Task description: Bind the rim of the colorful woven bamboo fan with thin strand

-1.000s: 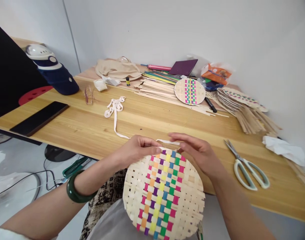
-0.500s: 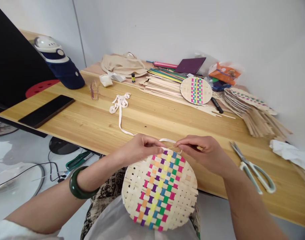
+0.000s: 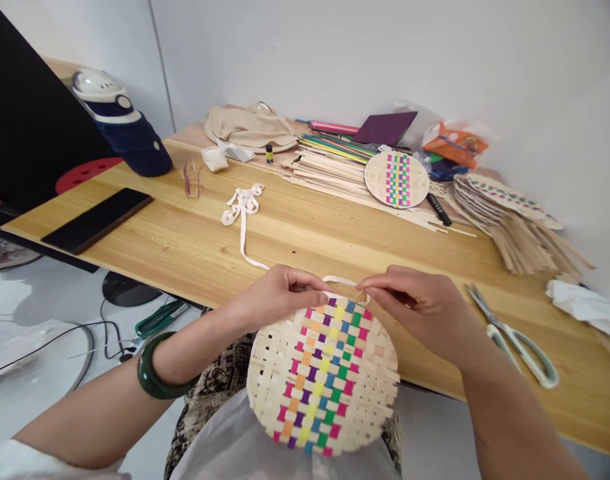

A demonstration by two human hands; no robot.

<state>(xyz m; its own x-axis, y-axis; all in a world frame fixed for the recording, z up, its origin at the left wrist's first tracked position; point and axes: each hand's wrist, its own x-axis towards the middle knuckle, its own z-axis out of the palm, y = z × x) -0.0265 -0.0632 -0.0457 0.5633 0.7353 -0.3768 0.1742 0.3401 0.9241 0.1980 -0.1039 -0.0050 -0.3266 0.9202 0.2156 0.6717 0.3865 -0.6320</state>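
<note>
We see the left hand (image 3: pixel 279 293) at the top edge of a round woven mat (image 3: pixel 325 383); its grip is narrow, with thumb and forefinger pinched on a white ribbon (image 3: pixel 243 200); the right hand (image 3: pixel 425 310) comes from the other side, and its grip is also closed on this ribbon, just at the rim of the mat; the fingertips of both hands are very near to each other; the mat is held tilted above the lap, in front of the near edge of the wooden counter (image 3: pixel 305 240); its middle has coloured squares and its border is plain; the ribbon runs from the hands back over the counter to a loose coil; a dark green bracelet (image 3: pixel 155 373) sits on the left wrist; scissors (image 3: pixel 479 305) lie on the counter near the right hand, not touching it; farther back a second mat (image 3: pixel 396 179) rests on a pile of strips (image 3: pixel 325 170); a black phone (image 3: pixel 97 219) lies at the left, well apart from the hands
</note>
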